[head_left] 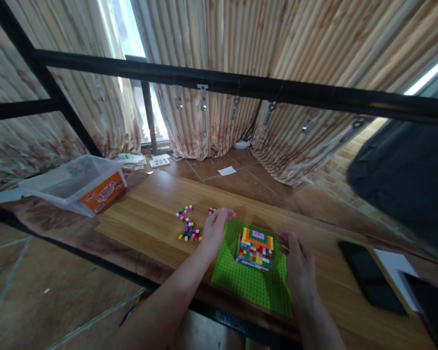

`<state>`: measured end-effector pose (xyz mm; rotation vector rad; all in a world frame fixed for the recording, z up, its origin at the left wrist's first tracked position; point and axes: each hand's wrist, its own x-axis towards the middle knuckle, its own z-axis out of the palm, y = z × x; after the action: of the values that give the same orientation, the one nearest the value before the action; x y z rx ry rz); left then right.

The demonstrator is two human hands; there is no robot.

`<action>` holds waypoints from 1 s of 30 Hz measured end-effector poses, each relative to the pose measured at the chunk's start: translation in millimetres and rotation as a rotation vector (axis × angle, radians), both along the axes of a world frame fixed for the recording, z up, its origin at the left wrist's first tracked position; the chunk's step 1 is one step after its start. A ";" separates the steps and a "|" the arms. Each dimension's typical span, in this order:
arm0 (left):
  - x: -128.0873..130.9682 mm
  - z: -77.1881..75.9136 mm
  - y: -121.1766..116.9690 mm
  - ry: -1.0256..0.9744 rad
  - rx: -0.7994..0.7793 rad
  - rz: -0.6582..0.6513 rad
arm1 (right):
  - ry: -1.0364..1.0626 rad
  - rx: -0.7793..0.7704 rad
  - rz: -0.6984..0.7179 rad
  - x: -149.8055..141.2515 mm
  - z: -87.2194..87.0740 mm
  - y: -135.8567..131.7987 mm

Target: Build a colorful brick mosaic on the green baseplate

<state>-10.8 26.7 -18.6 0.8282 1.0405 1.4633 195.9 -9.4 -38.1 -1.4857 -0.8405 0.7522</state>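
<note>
Hands: apart, the left hand [216,230] at the left edge of the baseplate, the right hand [298,255] at its right edge; whether either grips the rim, I cannot tell.
Brick block: one squarish stack of small plastic bricks [255,248], between the hands on the baseplate; top mixed yellow, orange, red, green and white, with a pink patch.
Baseplate: one green studded sheet [253,287], flat on the bench.
Loose bricks: a multicoloured scatter [190,231] left of the left hand, too small to count.
Bench: smooth wood-grain top [149,204].
Devices: two dark, flat slabs, one nearer [372,277], one at the right edge [428,304]; one white sheet [396,267] between them.
Bin: one translucent plastic tub [63,187]; its orange label [104,193] carries white characters, too blurred to read.
Backdrop: pleated, patterned curtains [233,39] behind a black rail [149,71].
</note>
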 end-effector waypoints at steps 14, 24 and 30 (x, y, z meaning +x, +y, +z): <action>-140.9 2.6 8.8 0.876 0.075 -0.074 | 0.023 0.016 -0.037 5.8 -4.3 0.6; -153.0 9.3 -2.7 1.081 0.027 -0.198 | -0.086 -0.042 -0.052 -2.2 -2.0 4.6; -140.1 12.3 -4.0 1.196 0.090 -0.167 | -0.070 -0.097 -0.074 -8.2 5.9 2.6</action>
<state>-150.9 22.7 -6.4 1.8979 1.6886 0.7862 187.7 -6.8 -32.2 -1.6281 -0.8061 0.6976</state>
